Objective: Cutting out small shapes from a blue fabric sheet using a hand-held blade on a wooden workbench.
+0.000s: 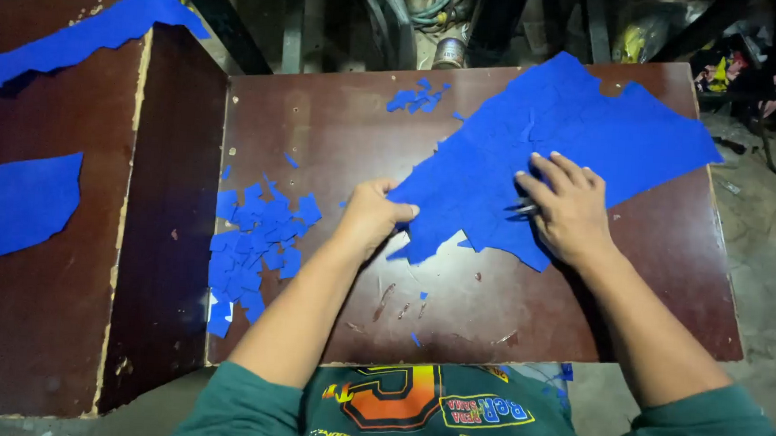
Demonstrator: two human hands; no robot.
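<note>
A dark brown worktable (489, 321) fills the view, a raised block (47, 297) to its left. The left hand (372, 215) pinches the lower-left edge of a large blue sheet (578, 131) lying across the table's far right. The right hand (570, 210) presses flat on the sheet, a thin metal tool (523, 208) under its fingers. Small blue scraps (254, 246) lie left of the left hand.
</note>
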